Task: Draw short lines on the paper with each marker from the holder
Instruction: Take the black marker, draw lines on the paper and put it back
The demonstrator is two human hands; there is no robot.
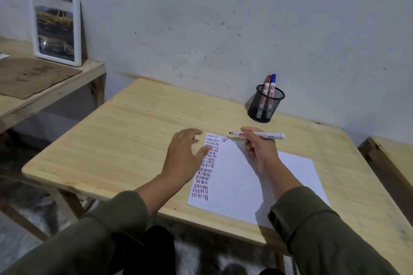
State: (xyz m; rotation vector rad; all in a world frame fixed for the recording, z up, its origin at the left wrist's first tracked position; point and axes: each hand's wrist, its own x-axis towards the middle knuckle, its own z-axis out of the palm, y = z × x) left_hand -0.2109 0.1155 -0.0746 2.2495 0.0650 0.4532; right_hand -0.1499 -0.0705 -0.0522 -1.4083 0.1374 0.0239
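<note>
The marker (259, 135) is lying nearly level just right of the frame's centre, its bare black tip pointing left over the far edge of the paper (245, 181), above a small cluster of short lines. The right hand (260, 152) is reaching up from the lower right, wrist raised over the sheet, and is pinching the marker's barrel between thumb and fingertips; the white rear end is sticking out to the right of the hand. The left hand (185, 158) is coming in from the lower left with fingers spread and loosely flat, holding nothing, its fingertips lying over the paper's left margin and the top of the column of red, blue and black lines (206, 169); whether it is pressing on the sheet cannot be told. The paper is lying at a slant, its near corner close to the table (107, 140) edge, with most of its right part blank. Bare wood is stretching to the left of the sheet and behind it. The holder (265, 105), a black mesh cup, is standing well apart at upper right near the wall, with a red marker (267, 83) and a blue marker (272, 83) upright in it.
</note>
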